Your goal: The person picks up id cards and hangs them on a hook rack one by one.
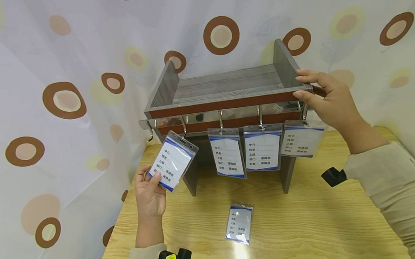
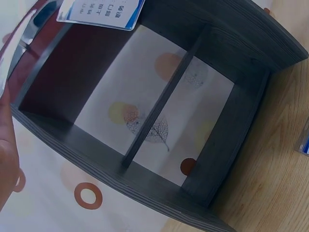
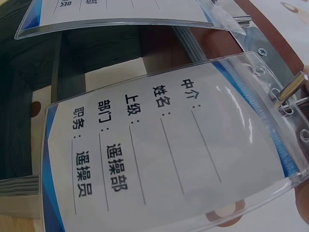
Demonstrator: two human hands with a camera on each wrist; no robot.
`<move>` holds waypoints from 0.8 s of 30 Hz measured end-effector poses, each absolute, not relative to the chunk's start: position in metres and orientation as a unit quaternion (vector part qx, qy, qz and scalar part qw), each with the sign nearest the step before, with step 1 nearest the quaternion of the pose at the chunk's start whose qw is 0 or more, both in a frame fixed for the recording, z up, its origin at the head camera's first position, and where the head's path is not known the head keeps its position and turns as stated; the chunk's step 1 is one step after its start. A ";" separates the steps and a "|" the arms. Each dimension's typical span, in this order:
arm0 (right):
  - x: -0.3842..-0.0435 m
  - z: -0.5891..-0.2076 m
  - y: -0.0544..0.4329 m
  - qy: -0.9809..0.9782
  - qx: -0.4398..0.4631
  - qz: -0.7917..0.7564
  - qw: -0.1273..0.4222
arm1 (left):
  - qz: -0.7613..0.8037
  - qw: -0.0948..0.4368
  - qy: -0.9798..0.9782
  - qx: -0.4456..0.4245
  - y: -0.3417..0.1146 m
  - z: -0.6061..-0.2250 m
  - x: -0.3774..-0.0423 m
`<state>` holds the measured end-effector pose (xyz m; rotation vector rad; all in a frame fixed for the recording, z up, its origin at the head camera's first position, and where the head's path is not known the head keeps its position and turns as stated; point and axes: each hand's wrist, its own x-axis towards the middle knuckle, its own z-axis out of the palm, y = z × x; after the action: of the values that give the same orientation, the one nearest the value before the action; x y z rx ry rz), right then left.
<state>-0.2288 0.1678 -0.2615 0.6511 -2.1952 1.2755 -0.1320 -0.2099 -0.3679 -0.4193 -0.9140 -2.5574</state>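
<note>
My left hand [image 1: 151, 195] pinches a clear-sleeved ID badge [image 1: 172, 161] by its lower left side, thumb on the front. The badge is tilted, its top slot right at the tip of the second hook [image 1: 184, 127] from the left. In the left wrist view, fingers [image 2: 7, 154] and the badge's edge show at the far left. My right hand [image 1: 329, 97] grips the upper right front corner of a grey wooden shelf [image 1: 226, 82], thumb at the front edge. Just below it, a hung badge [image 3: 159, 145] fills much of the right wrist view.
A metal hook rail [image 1: 206, 116] runs along the shelf's front. More badges hang there, one at the middle [image 1: 227, 154] and another beside it [image 1: 263, 149]. The leftmost hook [image 1: 150, 132] bears nothing. One badge [image 1: 240, 223] lies on the wooden table [image 1: 290, 228]. Patterned cloth [image 1: 79, 46] stands behind.
</note>
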 end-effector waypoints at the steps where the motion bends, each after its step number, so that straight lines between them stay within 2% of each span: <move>1: -0.229 -0.261 0.168 -0.810 0.239 0.469 0.257 | -0.912 0.198 -0.328 -0.148 -0.209 -0.368 -0.132; 6: -0.229 -0.262 0.167 -0.811 0.241 0.466 0.257 | -0.904 0.203 -0.353 -0.127 -0.207 -0.364 -0.133; 16: -0.228 -0.262 0.168 -0.810 0.237 0.470 0.258 | -0.852 0.226 -0.471 0.016 -0.195 -0.348 -0.133; 24: -0.229 -0.261 0.167 -0.814 0.237 0.462 0.260 | -0.866 0.211 -0.453 0.021 -0.191 -0.341 -0.129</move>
<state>-0.2286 0.1673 -0.2612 0.6419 -2.2048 1.2504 -0.1291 -0.1911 -0.3414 0.0574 -1.2583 -2.4066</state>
